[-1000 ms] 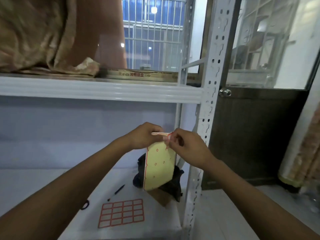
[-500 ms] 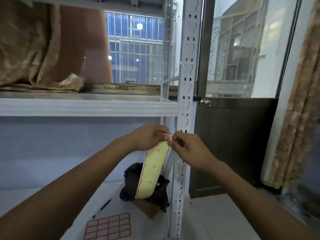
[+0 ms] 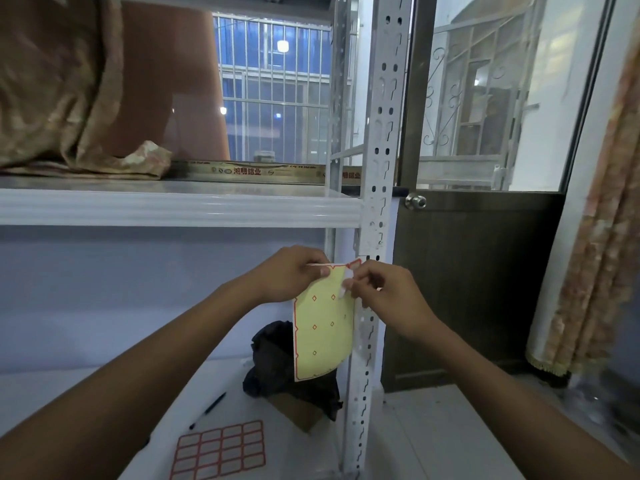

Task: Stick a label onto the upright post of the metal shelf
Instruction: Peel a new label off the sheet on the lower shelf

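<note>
My left hand [image 3: 294, 273] pinches the top edge of a yellow backing sheet [image 3: 323, 327], which hangs down in front of the shelf. My right hand [image 3: 384, 297] pinches a small white label with a red border [image 3: 348, 277] at the sheet's top right corner; the label is partly lifted off the sheet. Both hands are just left of the white perforated upright post [image 3: 379, 168], below the shelf board [image 3: 173, 206]. No label shows on the post.
A full sheet of red-bordered labels [image 3: 221, 448] and a black pen [image 3: 207, 410] lie on the lower shelf. A black bag on a cardboard box [image 3: 284, 372] stands behind the sheet. Folded cloth [image 3: 69, 98] rests on the upper shelf. A dark door [image 3: 467, 289] and a curtain [image 3: 595, 237] are to the right.
The backing sheet has turned to face me more fully, and a label corner with its red border now stands up from the sheet's top right. The view shifted slightly right and up.
</note>
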